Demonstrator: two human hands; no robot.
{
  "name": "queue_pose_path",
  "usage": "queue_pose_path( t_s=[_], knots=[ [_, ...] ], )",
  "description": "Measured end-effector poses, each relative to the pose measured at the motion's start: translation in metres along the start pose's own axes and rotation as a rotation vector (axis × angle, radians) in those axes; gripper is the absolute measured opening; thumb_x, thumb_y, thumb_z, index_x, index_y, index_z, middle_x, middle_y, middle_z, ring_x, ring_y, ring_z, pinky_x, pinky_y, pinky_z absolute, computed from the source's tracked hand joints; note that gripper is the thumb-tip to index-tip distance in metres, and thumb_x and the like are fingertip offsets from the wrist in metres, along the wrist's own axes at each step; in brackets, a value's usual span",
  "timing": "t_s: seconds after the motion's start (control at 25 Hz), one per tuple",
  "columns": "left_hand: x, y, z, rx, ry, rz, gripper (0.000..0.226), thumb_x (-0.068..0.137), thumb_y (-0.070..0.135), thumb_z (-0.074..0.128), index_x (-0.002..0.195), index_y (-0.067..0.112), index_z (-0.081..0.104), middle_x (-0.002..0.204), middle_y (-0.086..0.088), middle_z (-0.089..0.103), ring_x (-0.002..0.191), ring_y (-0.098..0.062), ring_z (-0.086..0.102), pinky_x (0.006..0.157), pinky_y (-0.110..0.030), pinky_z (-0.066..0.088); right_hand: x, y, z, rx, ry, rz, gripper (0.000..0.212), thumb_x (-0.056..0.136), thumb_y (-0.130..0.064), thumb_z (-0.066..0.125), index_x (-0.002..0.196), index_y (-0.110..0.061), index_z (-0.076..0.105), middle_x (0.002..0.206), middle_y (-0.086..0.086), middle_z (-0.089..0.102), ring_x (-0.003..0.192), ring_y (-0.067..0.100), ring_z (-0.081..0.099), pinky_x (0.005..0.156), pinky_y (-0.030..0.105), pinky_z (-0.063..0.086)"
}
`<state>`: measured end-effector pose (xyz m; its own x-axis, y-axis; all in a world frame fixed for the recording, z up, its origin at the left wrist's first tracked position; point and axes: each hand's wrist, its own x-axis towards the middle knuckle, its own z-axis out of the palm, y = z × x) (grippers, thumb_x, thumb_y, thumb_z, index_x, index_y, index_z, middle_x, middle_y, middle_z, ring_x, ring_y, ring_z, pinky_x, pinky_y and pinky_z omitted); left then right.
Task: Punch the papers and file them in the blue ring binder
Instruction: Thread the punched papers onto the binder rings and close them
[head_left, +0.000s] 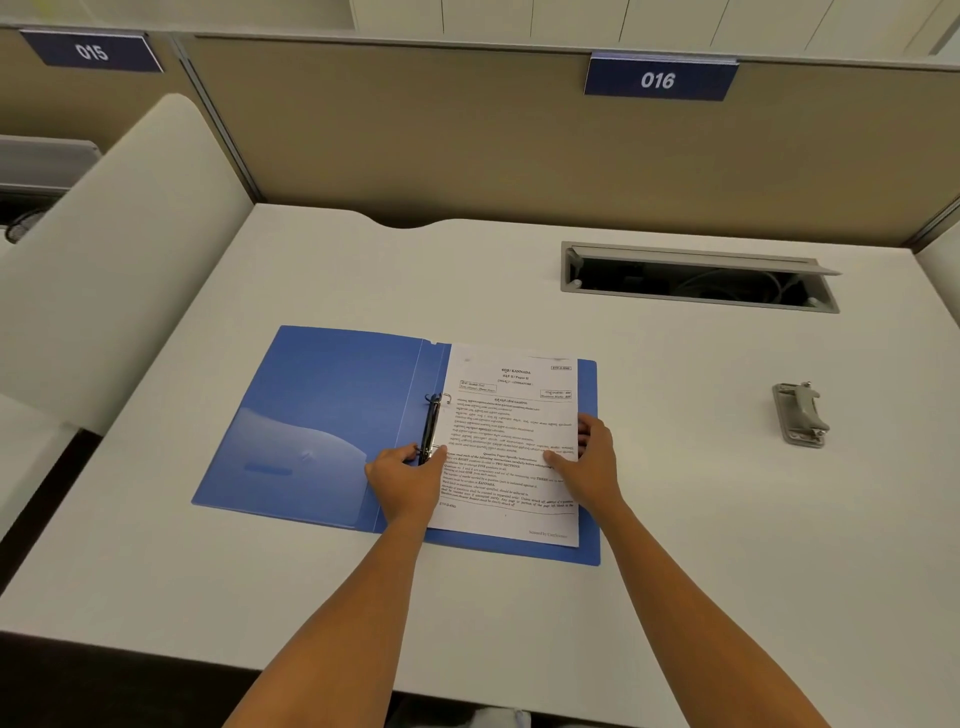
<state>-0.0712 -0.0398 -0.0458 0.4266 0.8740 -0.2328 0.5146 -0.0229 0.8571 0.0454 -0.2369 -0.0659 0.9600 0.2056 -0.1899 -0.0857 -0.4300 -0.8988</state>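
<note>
Head view: a blue binder (317, 415) lies open on the white bench (675, 519), its ring clip (430, 426) at the spine. Printed papers (511, 441) rest on the right cover, their left edge at the rings. Left hand (405, 478) sits at the lower ring, its grip curled on the clip and the papers' edge. Right hand (589, 460) holds the papers' right edge, thumb on top, fingers curled round it. A grey punch (800, 414) stands well apart to the right, near a cable slot (696, 278).
</note>
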Motion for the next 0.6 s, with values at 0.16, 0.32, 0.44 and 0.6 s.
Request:
queue_pose_path(
  t_s=[0.16, 0.32, 0.44, 0.6],
  knots=[
    [-0.0003, 0.0015, -0.0009, 0.021, -0.014, 0.010, 0.037, 0.079, 0.029, 0.078, 0.102, 0.002, 0.072, 0.103, -0.012, 0.069, 0.093, -0.028, 0.065, 0.075, -0.034, 0.055, 0.0005, 0.0022, -0.0001, 0.006, -0.001, 0.000, 0.066, 0.074, -0.013, 0.080, 0.129, -0.017, 0.043, 0.128, 0.004, 0.050, 0.107, 0.016, 0.057, 0.078, 0.014, 0.048],
    [-0.0009, 0.0029, -0.0015, 0.061, -0.023, 0.042, 0.027, 0.082, 0.031, 0.075, 0.091, 0.006, 0.074, 0.094, -0.010, 0.070, 0.087, -0.028, 0.065, 0.072, -0.033, 0.056, 0.0012, 0.0024, -0.0003, 0.008, -0.005, 0.002, 0.067, 0.074, -0.013, 0.081, 0.129, -0.017, 0.043, 0.128, 0.004, 0.051, 0.108, 0.017, 0.058, 0.082, 0.019, 0.050],
    [-0.0015, 0.0031, -0.0012, 0.079, -0.024, 0.051, 0.027, 0.082, 0.031, 0.075, 0.091, 0.006, 0.074, 0.092, -0.010, 0.071, 0.085, -0.027, 0.065, 0.072, -0.034, 0.056, 0.0011, 0.0026, -0.0016, 0.014, -0.007, 0.001, 0.067, 0.073, -0.012, 0.081, 0.128, -0.017, 0.043, 0.127, 0.004, 0.052, 0.108, 0.018, 0.058, 0.087, 0.027, 0.053],
    [-0.0007, 0.0053, -0.0017, 0.104, -0.052, 0.065, 0.027, 0.081, 0.030, 0.076, 0.091, 0.005, 0.075, 0.089, -0.011, 0.072, 0.077, -0.023, 0.065, 0.068, -0.032, 0.058, 0.0013, 0.0016, -0.0030, 0.007, 0.000, 0.010, 0.066, 0.073, -0.010, 0.081, 0.127, -0.018, 0.044, 0.127, 0.005, 0.053, 0.108, 0.017, 0.058, 0.086, 0.025, 0.053]
  ],
)
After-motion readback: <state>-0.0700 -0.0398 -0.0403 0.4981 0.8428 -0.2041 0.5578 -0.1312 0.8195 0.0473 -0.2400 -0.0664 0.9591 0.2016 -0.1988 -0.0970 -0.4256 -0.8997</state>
